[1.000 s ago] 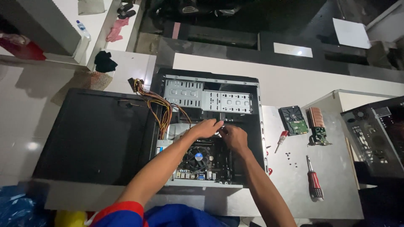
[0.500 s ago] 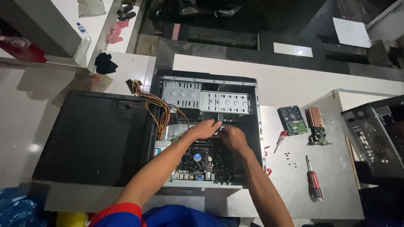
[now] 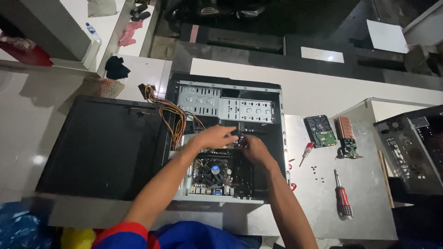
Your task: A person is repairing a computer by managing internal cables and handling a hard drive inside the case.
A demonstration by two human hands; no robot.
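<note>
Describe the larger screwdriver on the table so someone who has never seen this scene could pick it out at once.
Start at the open computer case in the middle, where both hands work. On the grey table to its right lie a hard drive and a card; nearer the person lies the screwdriver. Its thick red-and-black handle sets it apart from the small screwdriver, which has a slim red handle.

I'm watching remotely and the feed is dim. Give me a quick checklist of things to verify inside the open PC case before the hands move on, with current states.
1. Both hands in view: ok; left hand and right hand meet above the fan.
2. What the fingers hold: cannot tell, too dark.
3. Wire bundle away from the fan: ok, it runs along the case's left wall.
4. Big screwdriver within reach: ok, on the table right of the case.
5. Loose screws kept together: ok, clustered near the small screwdriver.
</note>
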